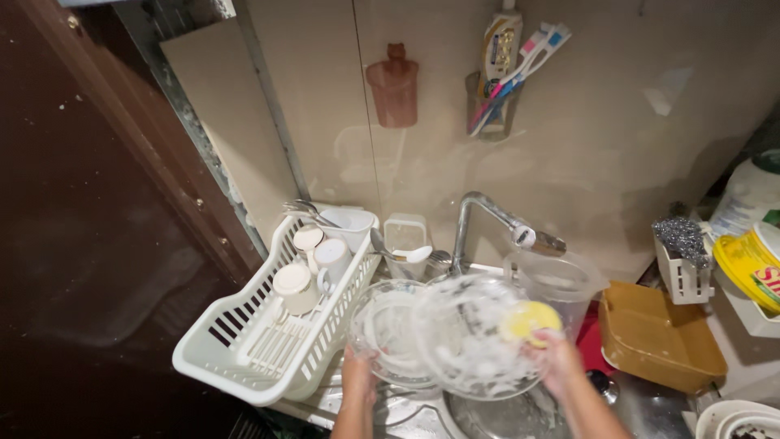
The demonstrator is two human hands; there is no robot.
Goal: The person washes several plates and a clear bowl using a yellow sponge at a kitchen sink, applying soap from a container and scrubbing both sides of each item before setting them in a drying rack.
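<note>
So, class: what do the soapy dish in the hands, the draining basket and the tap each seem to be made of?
Soapy dish: likely clear glass, glossy; the sink shows through under the suds. Draining basket: white plastic, moulded slatted sides, dull sheen. Tap: metal, probably chrome-plated, with bright reflections along its curved neck.

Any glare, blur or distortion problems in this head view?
Head view: glare patches on the glossy beige wall; the soapy clear glass plate smears with motion blur; the dark brown door at left is underlit; wide-angle lens bends the edges.
</note>
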